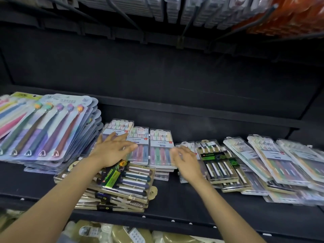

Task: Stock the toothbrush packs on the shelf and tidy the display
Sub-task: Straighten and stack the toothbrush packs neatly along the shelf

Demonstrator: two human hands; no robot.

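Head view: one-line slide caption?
Both open hands, left and right, reach over stacked toothbrush packs on a black shelf.

Black metal shelf (184,204) w/ dark back panel (157,71), dim light; wire pegs (191,16) way above the hands.

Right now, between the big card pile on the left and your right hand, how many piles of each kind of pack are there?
White-label pastel piles: 3
Green-label dark piles: 1
Total: 4 piles
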